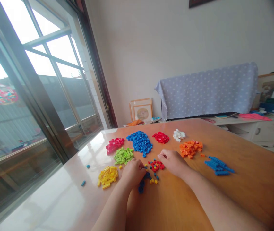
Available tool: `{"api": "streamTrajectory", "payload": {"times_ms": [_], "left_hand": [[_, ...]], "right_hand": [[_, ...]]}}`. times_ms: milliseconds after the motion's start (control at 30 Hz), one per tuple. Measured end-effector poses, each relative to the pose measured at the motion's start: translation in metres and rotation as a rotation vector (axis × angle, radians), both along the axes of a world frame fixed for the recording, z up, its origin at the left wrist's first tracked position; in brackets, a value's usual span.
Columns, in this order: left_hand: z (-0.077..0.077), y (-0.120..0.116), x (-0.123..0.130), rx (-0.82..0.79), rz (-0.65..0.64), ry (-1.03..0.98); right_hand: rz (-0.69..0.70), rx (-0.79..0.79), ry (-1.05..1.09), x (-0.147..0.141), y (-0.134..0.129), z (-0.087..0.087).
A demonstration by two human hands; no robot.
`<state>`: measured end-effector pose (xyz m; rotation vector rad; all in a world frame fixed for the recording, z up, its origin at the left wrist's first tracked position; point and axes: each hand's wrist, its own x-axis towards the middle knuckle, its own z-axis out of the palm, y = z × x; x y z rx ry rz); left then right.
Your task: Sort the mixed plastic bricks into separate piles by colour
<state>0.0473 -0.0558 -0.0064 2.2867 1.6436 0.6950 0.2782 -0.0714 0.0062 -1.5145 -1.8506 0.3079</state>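
My left hand (132, 173) is over the left edge of a small mixed group of bricks, its fingers curled and pinched together; whatever lies between them is hidden. Small red pieces (158, 165), dark blue round pieces (141, 186) and yellow bits (153, 181) lie between my hands. My right hand (173, 162) is closed just to the right of the red pieces, its fingertips bent inward, and I cannot make out anything in them. Beside my left hand are a lime green brick pile (124, 156) and a yellow brick pile (108, 175).
On the wooden table (170, 205) are piles of blue round pieces (140, 142), pink pieces (114, 145), red bricks (161, 137), white bricks (179, 135), orange bricks (191, 149) and long blue bricks (218, 166). Two loose blue pieces lie at left. A window (55, 64) stands beyond.
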Motion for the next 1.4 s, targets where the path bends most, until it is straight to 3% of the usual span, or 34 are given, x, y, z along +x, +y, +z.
{"api": "streamTrajectory", "payload": {"times_ms": [133,233,333,500,667,800,900,1033,1167,1233,1400], "left_hand": [[0.002,0.000,0.001,-0.060,-0.002,0.026],[0.004,0.003,0.000,-0.094,-0.003,-0.061],[0.005,0.005,0.002,-0.125,-0.021,-0.298],[0.010,-0.001,0.016,-0.255,-0.169,-0.793],[0.014,-0.007,0.024,-0.416,-0.210,-0.992],[0.015,-0.006,0.021,-0.461,-0.233,-1.062],[0.012,0.000,0.019,-0.440,-0.171,-1.035],[-0.006,0.015,0.018,-0.295,0.029,-0.955],[-0.023,0.030,0.018,-0.129,0.114,-0.843],[-0.027,0.036,0.018,-0.076,0.146,-0.861],[-0.029,0.042,0.017,-0.170,0.247,-1.037]], "right_hand": [[-0.016,0.002,0.019,0.001,0.002,-0.002],[-0.005,0.021,0.049,0.001,0.002,-0.003],[0.019,0.032,0.125,-0.002,0.002,-0.005],[0.128,-0.047,0.330,-0.019,-0.003,-0.006],[0.286,-0.087,0.384,-0.037,-0.011,-0.001],[0.313,-0.090,0.405,-0.042,-0.010,-0.002],[0.229,-0.115,0.428,-0.042,-0.006,-0.008],[0.055,-0.173,0.485,-0.044,0.002,-0.008],[0.062,-0.378,0.560,-0.051,0.015,0.002],[0.058,-0.409,0.566,-0.055,0.028,0.005],[-0.037,-0.370,0.531,-0.061,0.071,0.002]]}}
